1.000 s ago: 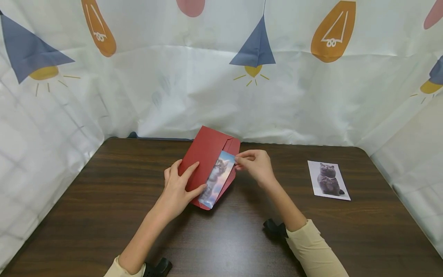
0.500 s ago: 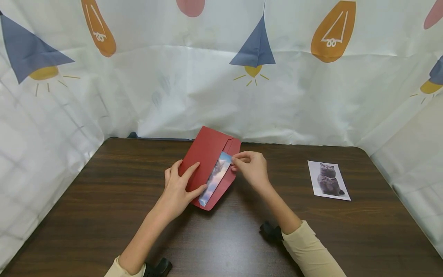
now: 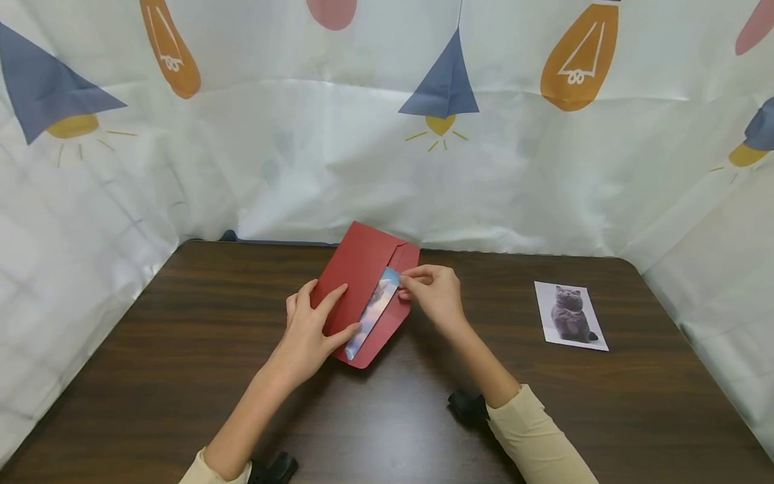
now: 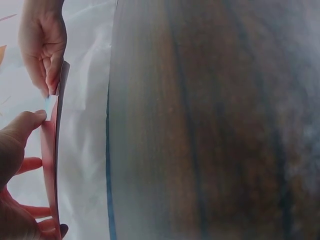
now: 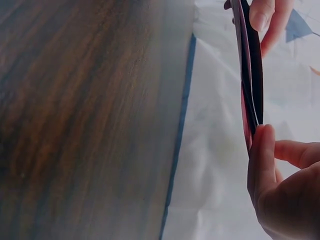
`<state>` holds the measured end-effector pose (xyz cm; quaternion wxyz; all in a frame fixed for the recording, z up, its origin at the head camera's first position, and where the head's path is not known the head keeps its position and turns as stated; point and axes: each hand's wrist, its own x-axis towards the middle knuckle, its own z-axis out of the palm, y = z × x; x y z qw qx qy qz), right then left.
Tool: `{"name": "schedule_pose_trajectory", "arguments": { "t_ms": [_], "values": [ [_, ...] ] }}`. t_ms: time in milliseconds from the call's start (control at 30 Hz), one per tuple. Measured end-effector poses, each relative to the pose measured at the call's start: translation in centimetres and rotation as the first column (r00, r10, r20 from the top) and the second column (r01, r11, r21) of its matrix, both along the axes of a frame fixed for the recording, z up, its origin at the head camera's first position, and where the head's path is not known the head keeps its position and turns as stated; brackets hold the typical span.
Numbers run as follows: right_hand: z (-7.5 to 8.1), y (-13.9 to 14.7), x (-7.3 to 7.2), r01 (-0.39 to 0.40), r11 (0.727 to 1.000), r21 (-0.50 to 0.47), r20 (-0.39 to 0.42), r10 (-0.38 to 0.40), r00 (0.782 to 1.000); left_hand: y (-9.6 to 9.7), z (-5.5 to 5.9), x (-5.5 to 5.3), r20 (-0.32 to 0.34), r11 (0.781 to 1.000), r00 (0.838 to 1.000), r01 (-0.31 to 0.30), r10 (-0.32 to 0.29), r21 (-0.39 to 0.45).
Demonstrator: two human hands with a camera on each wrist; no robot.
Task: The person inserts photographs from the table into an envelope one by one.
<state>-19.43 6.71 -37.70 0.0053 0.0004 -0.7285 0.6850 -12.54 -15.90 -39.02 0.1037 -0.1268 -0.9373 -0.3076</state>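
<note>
A red envelope (image 3: 357, 269) is held tilted over the table in the head view. My left hand (image 3: 307, 333) grips it from the left, thumb near its opening and fingers spread on its face; in the left wrist view some fingertips (image 4: 50, 227) reach round the edge. A blue and pink picture card (image 3: 375, 312) stands partly inside the envelope, showing as a narrow strip along the opening. My right hand (image 3: 437, 296) pinches the card's upper right corner. Seen edge-on in the right wrist view, the envelope (image 5: 245, 75) gapes, with the right fingertips (image 5: 267, 137) at its near end.
On the right of the dark wooden table (image 3: 181, 349) lies a white picture card (image 3: 571, 314) showing a grey cat. A white curtain (image 3: 290, 161) printed with lamps hangs behind the table and along its sides.
My right hand has moved left and slightly down, and the picture card has slid deeper into the envelope, so less of it shows. My left hand has stayed in place.
</note>
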Motion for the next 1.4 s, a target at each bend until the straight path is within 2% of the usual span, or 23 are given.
{"name": "schedule_pose_trajectory", "arguments": {
  "t_ms": [667, 1400],
  "values": [
    [0.8, -0.8, -0.3, -0.008, 0.999, 0.043, 0.002, 0.008, 1.0, 0.0, 0.1, 0.1, -0.032, 1.0, 0.999, 0.006, -0.006, -0.004],
    [1.0, -1.7, -1.1, 0.014, 1.0, 0.012, 0.039, -0.015, 0.999, 0.2, -0.1, 0.1, -0.057, 1.0, 0.998, 0.017, -0.017, 0.004]
  ]
}}
